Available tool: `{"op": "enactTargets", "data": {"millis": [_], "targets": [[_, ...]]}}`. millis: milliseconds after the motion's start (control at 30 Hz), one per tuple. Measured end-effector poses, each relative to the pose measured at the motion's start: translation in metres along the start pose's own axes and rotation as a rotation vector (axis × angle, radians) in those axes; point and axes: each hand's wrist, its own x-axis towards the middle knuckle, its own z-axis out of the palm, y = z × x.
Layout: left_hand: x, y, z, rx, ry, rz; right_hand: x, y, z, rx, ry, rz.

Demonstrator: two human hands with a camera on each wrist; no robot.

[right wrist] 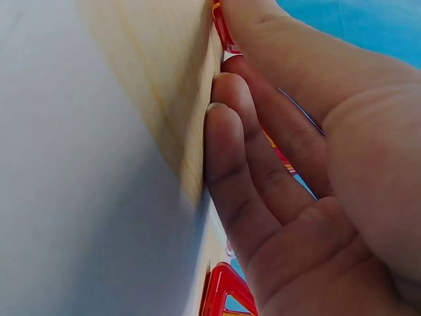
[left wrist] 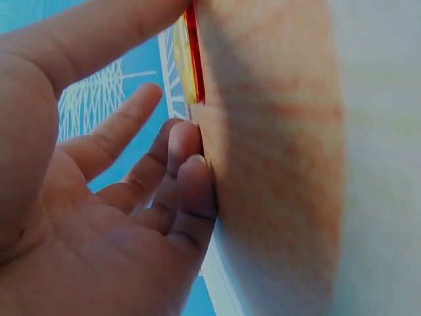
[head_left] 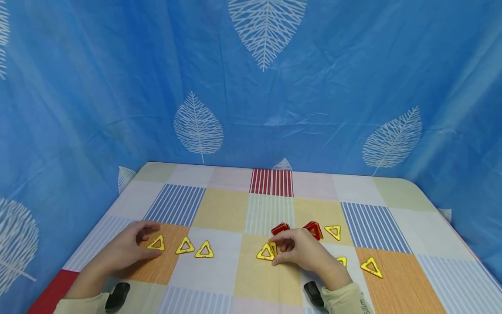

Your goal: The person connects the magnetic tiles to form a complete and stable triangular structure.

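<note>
My left hand (head_left: 127,245) rests at the table's left with thumb and fingers spread around a yellow triangle tile (head_left: 156,243). In the left wrist view, the thumb reaches the edge of that tile (left wrist: 191,59), which shows yellow and red layers; the other fingers stand apart from it. Near the middle, my right hand (head_left: 302,250) pinches a yellow triangle tile (head_left: 273,247) between thumb and fingertips, partly hidden. Another yellow triangle (head_left: 265,252) lies against it. The right wrist view shows a red edge (right wrist: 223,31) beside the thumb.
Two more yellow triangles (head_left: 205,250) lie right of the left hand. Red tiles (head_left: 280,228) and a red stack (head_left: 315,230) sit behind the right hand. Yellow triangles (head_left: 371,267) lie farther right. A patchwork cloth (head_left: 219,209) covers the table; blue curtains (head_left: 313,87) surround it.
</note>
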Motion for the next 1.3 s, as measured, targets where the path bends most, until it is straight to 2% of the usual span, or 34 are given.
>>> {"op": "enactTargets", "data": {"millis": [133, 367, 467, 733, 900, 1033, 1167, 1300], "targets": [[0.001, 0.0, -0.003, -0.013, -0.006, -0.039, 0.001, 0.0, 0.0, -0.011, -0.005, 0.019], [-0.002, 0.003, -0.003, 0.049, 0.013, -0.001, 0.0, 0.001, 0.0, -0.013, -0.005, 0.022], [-0.002, 0.006, -0.003, 0.037, 0.003, -0.008, 0.001, 0.001, 0.0, -0.02, -0.006, 0.024], [0.002, 0.014, -0.002, -0.019, -0.015, -0.087, 0.001, 0.0, -0.001, -0.022, -0.011, 0.029], [0.003, 0.018, 0.002, -0.015, 0.02, -0.072, 0.001, 0.0, -0.001, -0.018, -0.015, 0.037], [0.004, 0.026, 0.004, -0.105, 0.04, -0.046, 0.001, -0.001, -0.002, -0.015, -0.014, 0.026], [0.006, 0.034, 0.005, -0.226, 0.019, 0.001, 0.001, -0.002, -0.002, -0.009, -0.012, 0.014], [0.009, 0.042, 0.01, -0.279, 0.01, 0.04, 0.0, -0.004, -0.003, -0.006, -0.012, 0.016]]}}
